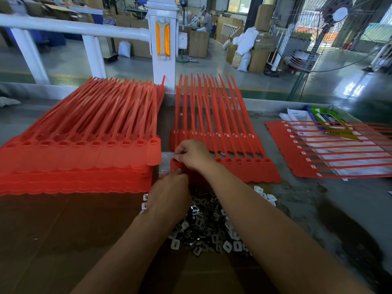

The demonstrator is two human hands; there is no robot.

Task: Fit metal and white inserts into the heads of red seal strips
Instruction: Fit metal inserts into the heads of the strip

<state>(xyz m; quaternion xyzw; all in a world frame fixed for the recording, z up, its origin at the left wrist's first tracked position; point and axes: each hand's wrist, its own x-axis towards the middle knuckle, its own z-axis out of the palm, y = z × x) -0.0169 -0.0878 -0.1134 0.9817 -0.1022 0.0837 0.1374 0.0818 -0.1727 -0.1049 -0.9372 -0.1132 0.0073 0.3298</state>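
A row of red seal strips (pixel 250 168) lies in front of me, heads toward me and tails pointing away. My right hand (pixel 192 154) pinches a small pale insert at the leftmost head of that row. My left hand (pixel 169 193) hovers just below it, fingers curled over the near edge of the same strip; what it holds is hidden. A loose pile of metal and white inserts (pixel 212 225) lies on the cardboard under both wrists.
A tall stack of red strips (pixel 80 149) fills the left. A further row with white inserts fitted (pixel 214 132) lies behind my hands. Another sheet of fitted strips (pixel 318 149) rests on papers at the right. A white railing post (pixel 163 39) stands behind.
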